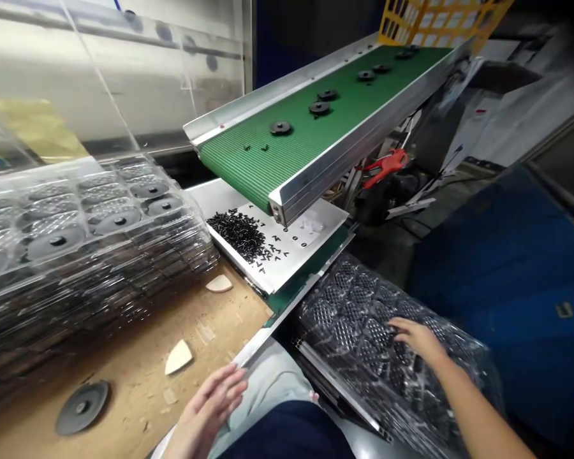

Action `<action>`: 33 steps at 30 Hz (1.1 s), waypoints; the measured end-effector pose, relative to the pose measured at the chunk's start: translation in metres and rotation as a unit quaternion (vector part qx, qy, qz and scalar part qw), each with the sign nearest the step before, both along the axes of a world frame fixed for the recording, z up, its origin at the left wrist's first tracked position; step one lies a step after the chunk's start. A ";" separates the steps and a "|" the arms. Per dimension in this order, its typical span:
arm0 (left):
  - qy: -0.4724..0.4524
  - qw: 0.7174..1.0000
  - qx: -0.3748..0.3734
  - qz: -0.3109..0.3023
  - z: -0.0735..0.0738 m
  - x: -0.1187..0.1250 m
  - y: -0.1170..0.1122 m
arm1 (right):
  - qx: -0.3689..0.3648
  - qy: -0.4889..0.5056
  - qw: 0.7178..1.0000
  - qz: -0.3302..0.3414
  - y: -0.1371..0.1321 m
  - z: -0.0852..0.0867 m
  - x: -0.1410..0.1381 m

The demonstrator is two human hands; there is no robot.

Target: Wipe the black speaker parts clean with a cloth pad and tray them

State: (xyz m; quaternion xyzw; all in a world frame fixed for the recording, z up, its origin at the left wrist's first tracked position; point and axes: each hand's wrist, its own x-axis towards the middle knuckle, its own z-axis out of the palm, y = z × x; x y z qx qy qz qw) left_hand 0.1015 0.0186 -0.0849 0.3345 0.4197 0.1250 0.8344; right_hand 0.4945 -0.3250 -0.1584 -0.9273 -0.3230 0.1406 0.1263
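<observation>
My left hand point(214, 401) is held above my lap at the front edge of the workbench, fingers stretched out and nothing in it. My right hand point(419, 341) reaches over a stack of clear plastic blister trays point(358, 306) on my right, its fingers extended at the top tray. Whether the fingertips touch that tray I cannot tell. On the brown bench board point(124, 382) to the left lies a grey round disc with a central hub point(83, 408). Two pale, pointed flat pieces, one nearer point(178, 357) and one farther point(219, 284), lie there too.
A tall stack of clear trays point(138, 261) stands at left, grey discs in its top pockets. Ahead, a green conveyor belt point(296, 150) carries several dark discs. Below its end, small black parts point(239, 234) are heaped on a white sheet point(287, 271). A yellow crate point(425, 22) stands behind.
</observation>
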 end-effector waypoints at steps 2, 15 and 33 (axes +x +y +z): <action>0.006 0.999 -0.018 0.049 -0.010 -0.013 0.000 | -0.016 0.016 1.000 -0.004 0.005 -0.015 0.002; 0.032 0.997 -0.031 0.060 -0.006 0.003 0.005 | -0.090 0.002 0.993 -0.077 0.008 -0.020 0.001; 0.061 0.990 0.037 0.119 0.002 -0.023 0.001 | -0.304 0.019 0.948 -0.093 0.073 0.027 -0.022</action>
